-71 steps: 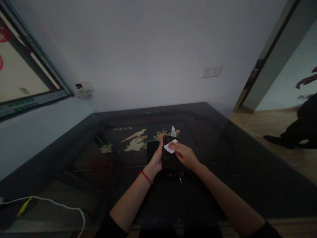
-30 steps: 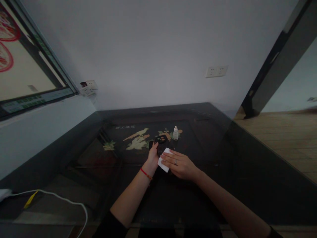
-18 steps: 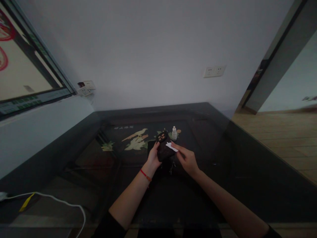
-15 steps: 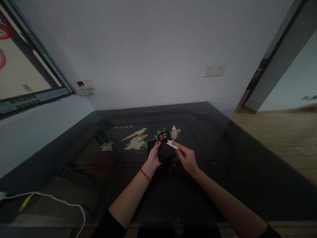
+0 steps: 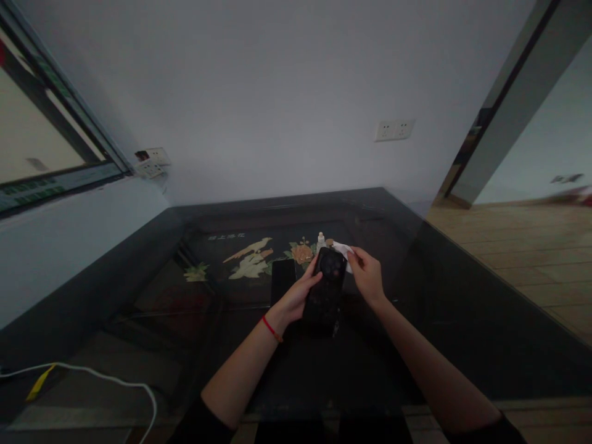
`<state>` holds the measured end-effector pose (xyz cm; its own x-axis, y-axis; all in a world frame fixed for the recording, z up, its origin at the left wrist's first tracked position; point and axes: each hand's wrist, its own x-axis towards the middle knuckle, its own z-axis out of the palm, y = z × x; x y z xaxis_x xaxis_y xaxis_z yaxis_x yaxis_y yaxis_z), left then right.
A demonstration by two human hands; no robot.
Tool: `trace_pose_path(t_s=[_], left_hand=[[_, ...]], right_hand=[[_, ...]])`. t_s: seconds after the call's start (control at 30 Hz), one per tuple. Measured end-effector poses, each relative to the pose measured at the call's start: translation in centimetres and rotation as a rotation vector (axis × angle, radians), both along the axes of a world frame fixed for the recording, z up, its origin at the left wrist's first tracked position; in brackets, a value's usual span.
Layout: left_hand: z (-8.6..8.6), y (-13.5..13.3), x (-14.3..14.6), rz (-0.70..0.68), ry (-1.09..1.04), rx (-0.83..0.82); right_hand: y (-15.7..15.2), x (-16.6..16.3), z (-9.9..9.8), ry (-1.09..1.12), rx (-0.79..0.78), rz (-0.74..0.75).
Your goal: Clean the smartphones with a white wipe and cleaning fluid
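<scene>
My left hand [image 5: 300,297] is closed around the side of a black phone case [image 5: 324,296], tilted up above the table with its round camera area towards me. A small charm dangles from its lower corner. Pinched in my right hand [image 5: 367,276] is a white tissue [image 5: 343,249], beside the case's upper right edge. Behind the case stands a small white dropper bottle [image 5: 320,239], its lower part hidden. A flat black phone-like slab [image 5: 283,275] lies on the table left of the case. Whether a phone sits inside the case, I cannot tell.
The dark glossy table [image 5: 416,333] carries a bird-and-flower inlay [image 5: 252,265]. A white cable [image 5: 92,370] with a yellow tag [image 5: 41,383] runs along the near left. Wall sockets [image 5: 394,130] sit above the far edge, and a window [image 5: 50,117] is at left.
The phone case has shifted right and nearer, partly covering the bottle and uncovering the black slab. My right hand has moved right and up with the tissue, which now looks more spread out.
</scene>
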<state>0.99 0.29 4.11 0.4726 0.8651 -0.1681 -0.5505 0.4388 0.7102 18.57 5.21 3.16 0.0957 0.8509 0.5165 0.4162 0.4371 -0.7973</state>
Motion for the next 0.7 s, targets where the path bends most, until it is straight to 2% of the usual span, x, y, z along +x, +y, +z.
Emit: trace_pose_path(t_s=[0.07,0.17,0.33,0.5,0.7], left_hand=[[0.0,-0.3,0.1,-0.099,-0.035,0.022],[-0.1,-0.5,0.3,-0.137,-0.03,0.024],[-0.2,-0.3,0.4,-0.181,0.037,-0.199],[-0.4,0.1,0.3,-0.162,0.02,-0.254],[-2.0,0.8,0.4,-0.04,0.023,-0.272]], right_hand=[[-0.2,0.1,0.4,-0.078,0.028,0.05],[-0.5,0.0,0.9,-0.133,0.07,0.119],[-0.6,-0.3,0.9,-0.243,0.195,0.304],[-1.1,-0.8,1.2,-0.417,0.345,0.41],[-2.2,-1.3,1.7,-0.453,0.458,0.479]])
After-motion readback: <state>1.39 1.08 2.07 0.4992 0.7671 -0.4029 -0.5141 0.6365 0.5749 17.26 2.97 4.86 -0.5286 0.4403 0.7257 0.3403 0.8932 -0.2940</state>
